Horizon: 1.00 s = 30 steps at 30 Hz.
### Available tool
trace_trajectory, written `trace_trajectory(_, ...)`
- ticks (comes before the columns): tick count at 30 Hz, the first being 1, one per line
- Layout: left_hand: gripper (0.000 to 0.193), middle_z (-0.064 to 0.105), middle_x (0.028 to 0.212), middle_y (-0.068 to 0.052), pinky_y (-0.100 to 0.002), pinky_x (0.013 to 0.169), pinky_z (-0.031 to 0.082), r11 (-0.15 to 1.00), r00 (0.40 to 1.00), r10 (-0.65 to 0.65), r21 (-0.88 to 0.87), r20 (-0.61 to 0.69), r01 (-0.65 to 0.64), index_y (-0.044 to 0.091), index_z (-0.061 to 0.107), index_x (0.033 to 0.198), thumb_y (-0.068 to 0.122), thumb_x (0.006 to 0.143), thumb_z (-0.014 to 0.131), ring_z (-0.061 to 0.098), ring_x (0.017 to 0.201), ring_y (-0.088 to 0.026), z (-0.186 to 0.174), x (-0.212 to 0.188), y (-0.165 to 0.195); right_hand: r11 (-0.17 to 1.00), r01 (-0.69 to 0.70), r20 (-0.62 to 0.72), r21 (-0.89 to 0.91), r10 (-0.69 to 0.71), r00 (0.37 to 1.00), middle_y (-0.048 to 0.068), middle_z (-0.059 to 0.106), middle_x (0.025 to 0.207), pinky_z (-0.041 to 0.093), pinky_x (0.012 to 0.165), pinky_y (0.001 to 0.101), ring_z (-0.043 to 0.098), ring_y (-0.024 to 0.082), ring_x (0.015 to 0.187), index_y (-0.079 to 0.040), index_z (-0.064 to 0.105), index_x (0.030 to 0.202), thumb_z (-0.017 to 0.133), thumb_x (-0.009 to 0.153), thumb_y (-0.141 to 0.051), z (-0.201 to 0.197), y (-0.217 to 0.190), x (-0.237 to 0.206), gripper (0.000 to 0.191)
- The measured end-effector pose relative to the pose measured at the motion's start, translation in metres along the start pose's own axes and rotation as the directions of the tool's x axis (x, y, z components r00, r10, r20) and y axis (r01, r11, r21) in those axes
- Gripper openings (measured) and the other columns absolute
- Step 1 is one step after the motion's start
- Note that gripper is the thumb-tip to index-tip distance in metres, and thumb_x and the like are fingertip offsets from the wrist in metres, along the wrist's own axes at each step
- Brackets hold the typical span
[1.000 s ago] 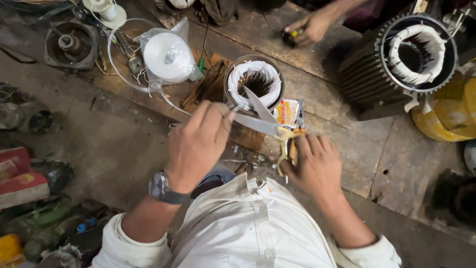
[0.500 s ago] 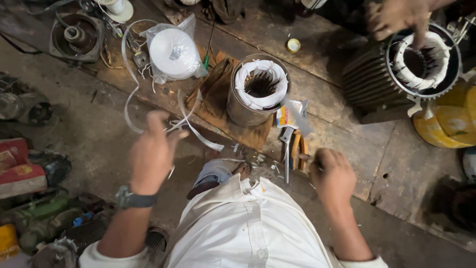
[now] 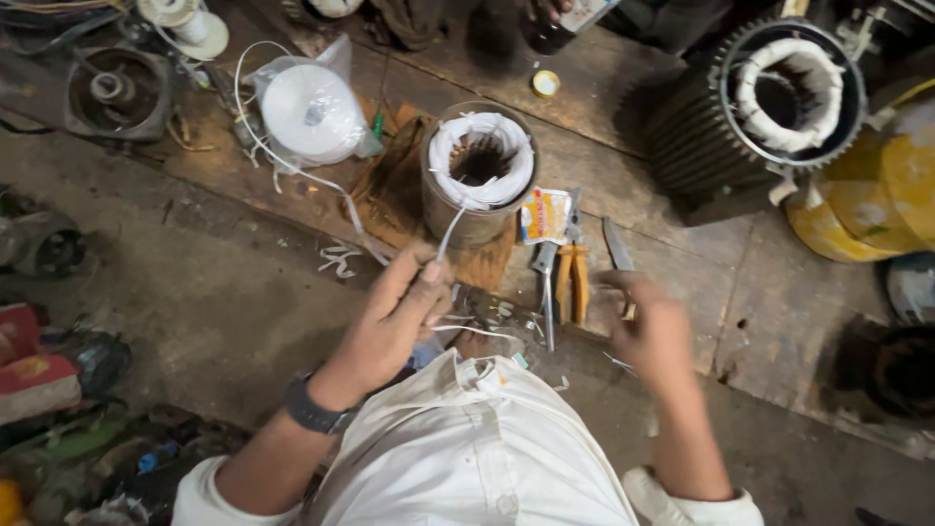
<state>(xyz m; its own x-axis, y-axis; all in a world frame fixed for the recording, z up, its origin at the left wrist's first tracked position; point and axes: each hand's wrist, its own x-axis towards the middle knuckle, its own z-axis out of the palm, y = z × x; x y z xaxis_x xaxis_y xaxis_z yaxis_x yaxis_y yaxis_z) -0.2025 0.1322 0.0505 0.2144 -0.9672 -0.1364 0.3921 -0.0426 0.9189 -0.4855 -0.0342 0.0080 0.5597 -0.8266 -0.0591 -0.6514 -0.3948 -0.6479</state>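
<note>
Your left hand [image 3: 390, 326] pinches the white lacing tape [image 3: 450, 232] from the tape-bound cylindrical stator [image 3: 479, 175] – lacing step; your right hand [image 3: 651, 326] closes loosely beside the grey knife blade [image 3: 617, 245] – grip it next.

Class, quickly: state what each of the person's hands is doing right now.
Left hand: closed, pinching a white tape that leads up to the stator.
Right hand: fingers curled near the knife; whether it holds anything cannot be told.
</note>
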Motion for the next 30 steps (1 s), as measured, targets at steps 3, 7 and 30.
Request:
trace_trajectory(3,0.017,0.04,0.075,0.002,-0.021,0.052,0.03,0.943,0.994,-0.092,-0.315,0.061,0.107,0.009,0.049,0.108,0.025,0.113,0.044,0.034,0.06,-0.005,0.032,0.01,-0.002,0.889,0.299,0.128,0.347,-0.361,0.924,0.013,0.075,0.109,0.055,0.082,0.0374,0.071,0.025,0.095,-0.004,0.068,0.122,0.067,0.096,-0.015,0.023,-0.065,-0.005,0.028)
trace_trajectory(7,0.018,0.039,0.075,0.002,-0.021,0.051,0.029,0.892,0.995,-0.081,-0.441,0.055,0.097,0.009,0.048,0.108,0.027,0.111,0.045,0.033,0.06,-0.006,0.041,0.012,-0.001,0.826,0.056,0.437,0.561,-0.353,0.827,0.01,0.074,0.095,0.058,0.08,0.0366,0.074,0.024,0.087,-0.003,0.065,0.115,0.069,0.096,-0.018,0.033,-0.103,-0.004,0.024)
trace_trajectory(30,0.026,0.07,0.086,-0.001,-0.025,0.074,0.053,0.881,0.988,0.143,0.461,-0.05,-0.104,0.001,0.071,0.11,0.025,0.102,0.065,0.061,0.081,-0.007,0.037,0.008,0.0,0.439,0.172,-0.162,0.882,-0.061,0.985,0.018,0.069,0.107,0.059,0.073,0.0292,0.07,0.017,0.08,-0.005,0.048,0.132,0.058,0.106,-0.001,0.006,-0.104,-0.063,0.028)
